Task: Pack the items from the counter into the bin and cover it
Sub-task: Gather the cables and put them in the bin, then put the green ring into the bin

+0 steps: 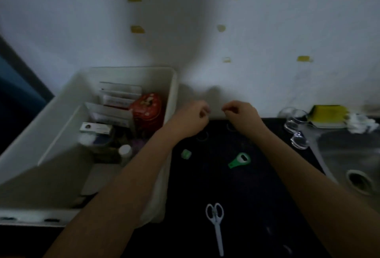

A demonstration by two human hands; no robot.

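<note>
While both hands hovered near the wall above the black counter (236,196), the left hand (193,119) and right hand (240,113) had their fingers curled; whether they pinched anything could not be told. Beside them, left, stood the white bin (61,134), uncovered, holding boxes and a red tin (147,109). White scissors (216,222), a green opener (239,160) and a small green piece (186,153) lay on the counter.
</note>
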